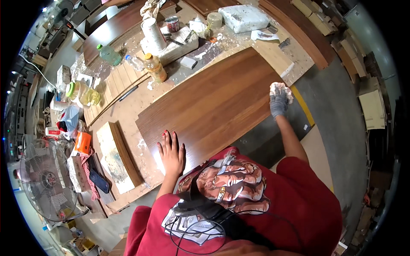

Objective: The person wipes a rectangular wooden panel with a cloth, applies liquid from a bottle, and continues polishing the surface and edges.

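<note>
A long brown wood-grain board (209,102) lies flat across the worktable in front of me. My left hand (171,152) is bare and rests flat on its near left end, fingers spread. At the board's far right end, my right hand (279,103) wears a grey glove. Its fingers are closed over a crumpled whitish cloth (278,88), which sits at the board's right edge. The part of the cloth under the gloved fingers is hidden.
Left of the board stands a paint-stained wooden block (114,155). Beyond it are an orange-capped bottle (154,68), a green-lidded jar (83,94), a white cylinder (153,35) and a white wrapped package (243,18). A fan (48,181) stands at the left; cartons (370,104) line the right.
</note>
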Demonstrator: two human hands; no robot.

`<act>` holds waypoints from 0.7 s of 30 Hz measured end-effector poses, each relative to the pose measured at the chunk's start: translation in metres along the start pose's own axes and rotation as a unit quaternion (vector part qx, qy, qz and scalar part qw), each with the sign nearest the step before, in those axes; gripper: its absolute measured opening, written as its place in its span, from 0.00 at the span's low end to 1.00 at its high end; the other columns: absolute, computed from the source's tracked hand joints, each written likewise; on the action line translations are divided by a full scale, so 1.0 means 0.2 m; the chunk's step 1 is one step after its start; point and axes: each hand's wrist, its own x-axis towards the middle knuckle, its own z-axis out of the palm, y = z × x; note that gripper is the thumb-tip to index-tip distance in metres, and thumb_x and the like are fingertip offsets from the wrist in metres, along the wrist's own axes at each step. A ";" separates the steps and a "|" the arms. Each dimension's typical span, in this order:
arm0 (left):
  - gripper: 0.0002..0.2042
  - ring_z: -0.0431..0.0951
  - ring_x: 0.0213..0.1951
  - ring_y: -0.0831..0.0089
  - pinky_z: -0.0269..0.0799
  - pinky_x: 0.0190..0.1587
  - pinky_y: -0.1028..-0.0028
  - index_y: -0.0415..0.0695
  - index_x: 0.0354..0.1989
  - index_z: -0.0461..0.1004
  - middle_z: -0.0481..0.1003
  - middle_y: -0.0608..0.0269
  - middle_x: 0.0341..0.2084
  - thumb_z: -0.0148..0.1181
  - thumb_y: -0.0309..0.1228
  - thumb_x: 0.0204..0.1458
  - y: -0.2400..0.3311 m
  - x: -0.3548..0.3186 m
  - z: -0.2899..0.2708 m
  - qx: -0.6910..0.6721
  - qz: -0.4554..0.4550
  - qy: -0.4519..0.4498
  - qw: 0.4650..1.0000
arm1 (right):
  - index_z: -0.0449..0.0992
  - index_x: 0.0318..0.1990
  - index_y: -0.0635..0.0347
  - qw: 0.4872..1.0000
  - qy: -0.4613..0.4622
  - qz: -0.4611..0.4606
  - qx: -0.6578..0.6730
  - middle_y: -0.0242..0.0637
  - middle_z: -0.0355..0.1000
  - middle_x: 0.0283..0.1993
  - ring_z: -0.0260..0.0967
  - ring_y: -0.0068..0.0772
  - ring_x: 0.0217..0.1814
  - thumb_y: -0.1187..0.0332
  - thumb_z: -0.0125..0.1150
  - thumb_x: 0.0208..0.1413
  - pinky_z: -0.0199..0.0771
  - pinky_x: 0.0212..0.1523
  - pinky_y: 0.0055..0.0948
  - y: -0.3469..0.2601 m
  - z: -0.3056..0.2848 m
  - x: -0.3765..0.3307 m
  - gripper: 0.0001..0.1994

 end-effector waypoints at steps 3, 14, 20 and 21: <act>0.31 0.47 0.79 0.53 0.33 0.79 0.48 0.48 0.78 0.56 0.50 0.49 0.79 0.49 0.43 0.68 -0.02 0.00 0.03 -0.015 -0.002 0.001 1.000 | 0.65 0.74 0.40 0.996 0.068 -0.016 -0.054 0.49 0.57 0.78 0.55 0.55 0.77 0.44 0.48 0.69 0.51 0.78 0.53 0.24 0.26 0.24 0.29; 0.30 0.50 0.79 0.55 0.37 0.79 0.49 0.49 0.77 0.59 0.52 0.52 0.78 0.52 0.42 0.67 0.00 0.02 -0.03 -0.031 -0.040 -0.018 0.999 | 0.52 0.80 0.39 0.996 -0.079 -0.037 -0.015 0.40 0.43 0.85 0.35 0.51 0.87 0.44 0.46 0.69 0.26 0.82 0.58 -0.52 0.31 0.73 0.35; 0.30 0.50 0.79 0.56 0.36 0.79 0.50 0.49 0.77 0.58 0.51 0.52 0.79 0.47 0.44 0.69 0.00 0.02 -0.06 -0.034 -0.037 -0.017 0.999 | 0.61 0.76 0.44 0.995 -0.040 -0.089 -0.023 0.42 0.51 0.82 0.39 0.57 0.85 0.41 0.48 0.68 0.29 0.80 0.63 -0.79 0.40 0.90 0.34; 0.29 0.50 0.79 0.57 0.37 0.79 0.50 0.50 0.77 0.58 0.51 0.53 0.79 0.47 0.44 0.69 0.00 0.01 -0.05 -0.025 -0.044 -0.014 0.999 | 0.61 0.76 0.44 0.992 -0.044 -0.113 -0.018 0.42 0.51 0.82 0.39 0.57 0.84 0.41 0.47 0.68 0.30 0.80 0.63 -0.88 0.42 0.83 0.34</act>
